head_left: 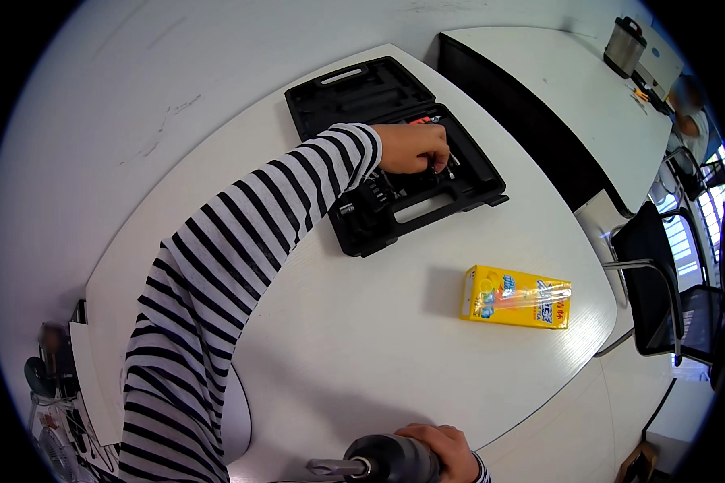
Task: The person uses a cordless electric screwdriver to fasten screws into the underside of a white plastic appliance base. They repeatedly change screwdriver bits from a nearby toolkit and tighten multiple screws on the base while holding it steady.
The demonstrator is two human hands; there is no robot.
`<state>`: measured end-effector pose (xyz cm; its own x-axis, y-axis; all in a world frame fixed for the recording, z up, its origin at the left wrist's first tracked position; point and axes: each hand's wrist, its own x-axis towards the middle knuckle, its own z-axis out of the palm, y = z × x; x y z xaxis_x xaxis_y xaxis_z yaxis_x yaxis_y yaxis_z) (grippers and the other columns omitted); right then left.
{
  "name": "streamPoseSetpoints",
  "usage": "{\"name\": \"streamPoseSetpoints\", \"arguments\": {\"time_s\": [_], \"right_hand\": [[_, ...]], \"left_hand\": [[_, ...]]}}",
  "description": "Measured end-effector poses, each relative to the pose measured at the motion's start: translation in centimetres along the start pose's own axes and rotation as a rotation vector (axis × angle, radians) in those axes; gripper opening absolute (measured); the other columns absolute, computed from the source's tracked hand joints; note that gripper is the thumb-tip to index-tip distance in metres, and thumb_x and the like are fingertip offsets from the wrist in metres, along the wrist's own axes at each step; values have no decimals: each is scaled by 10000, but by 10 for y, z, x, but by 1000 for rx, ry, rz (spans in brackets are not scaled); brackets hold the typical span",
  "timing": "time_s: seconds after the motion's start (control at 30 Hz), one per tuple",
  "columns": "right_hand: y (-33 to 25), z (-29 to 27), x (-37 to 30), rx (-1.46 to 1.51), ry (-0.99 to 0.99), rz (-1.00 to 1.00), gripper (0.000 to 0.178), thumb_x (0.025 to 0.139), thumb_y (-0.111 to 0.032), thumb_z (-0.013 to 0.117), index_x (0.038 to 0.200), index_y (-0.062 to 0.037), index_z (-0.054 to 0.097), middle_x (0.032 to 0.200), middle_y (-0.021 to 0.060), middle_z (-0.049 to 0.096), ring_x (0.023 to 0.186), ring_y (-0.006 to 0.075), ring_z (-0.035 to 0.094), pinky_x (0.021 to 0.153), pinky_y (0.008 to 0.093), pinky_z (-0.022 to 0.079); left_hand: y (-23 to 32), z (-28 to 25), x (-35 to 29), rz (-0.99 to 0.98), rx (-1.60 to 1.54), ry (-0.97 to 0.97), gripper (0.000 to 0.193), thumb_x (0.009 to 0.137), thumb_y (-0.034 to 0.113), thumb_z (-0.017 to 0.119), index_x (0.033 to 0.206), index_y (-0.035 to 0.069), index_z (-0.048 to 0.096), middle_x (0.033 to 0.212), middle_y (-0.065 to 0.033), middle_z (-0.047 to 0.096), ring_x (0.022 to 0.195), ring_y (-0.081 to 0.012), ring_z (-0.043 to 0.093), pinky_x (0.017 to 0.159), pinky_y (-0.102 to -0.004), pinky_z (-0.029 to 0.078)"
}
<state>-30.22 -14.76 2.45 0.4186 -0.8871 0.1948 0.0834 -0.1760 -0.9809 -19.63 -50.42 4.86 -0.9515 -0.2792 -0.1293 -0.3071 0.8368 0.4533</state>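
An open black tool case (366,241) lies on the white table, its lid (362,101) folded back toward the wall. My left hand (415,149) reaches into the tray part of the case with its fingers curled together. What they pinch, if anything, is hidden. Around that hand sit several small metal bits and sockets (379,190) in their slots, and a red piece (421,121) shows just beyond it. At the lower edge my right hand (447,449) is wrapped round a dark power drill (391,457), whose metal tip (334,467) points left.
A yellow drink carton (515,298) lies on the table (354,338) to the right. Beyond a dark gap stands a second white table (532,60) with a metal pot (625,47) and a laptop (660,64). A black chair (652,278) and another person (691,121) are at the far right.
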Motion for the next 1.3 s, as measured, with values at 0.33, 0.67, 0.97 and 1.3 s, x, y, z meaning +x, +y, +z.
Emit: {"name": "streamPoseSetpoints", "arguments": {"time_s": [0.33, 0.67, 0.97, 1.3], "right_hand": [[-2, 0, -2, 48, 64, 18, 587, 598, -273, 691, 1051, 34, 478, 775, 175, 562, 628, 290, 567, 585, 321, 443], [6, 7, -10, -73, 127, 174, 336, 595, -114, 677, 885, 0, 550, 626, 69, 563, 550, 141, 550, 562, 243, 442], [-13, 41, -9, 5, 64, 158, 365, 601, -65, 634, 939, 26, 531, 714, 64, 592, 615, 127, 549, 615, 239, 440], [-35, 100, -29, -206, -85, 87, 372, 561, -90, 652, 894, 26, 532, 651, 70, 564, 539, 141, 513, 559, 229, 424]], "left_hand": [[14, -21, -15, 41, -143, 293, 160, 797, 106, 544, 925, 22, 590, 876, -72, 609, 862, -170, 569, 811, -295, 425], [138, -51, -131, -14, -780, 266, 183, 876, 101, 466, 977, -37, 531, 827, -72, 594, 798, -124, 564, 778, -244, 436], [240, -21, -233, -194, -833, 460, 166, 867, 103, 418, 993, -4, 437, 777, -20, 450, 638, -74, 400, 611, -206, 380], [334, 57, -320, -245, -908, 811, 228, 767, 64, 595, 980, -11, 560, 629, 42, 426, 526, -28, 302, 502, -174, 255]]}}
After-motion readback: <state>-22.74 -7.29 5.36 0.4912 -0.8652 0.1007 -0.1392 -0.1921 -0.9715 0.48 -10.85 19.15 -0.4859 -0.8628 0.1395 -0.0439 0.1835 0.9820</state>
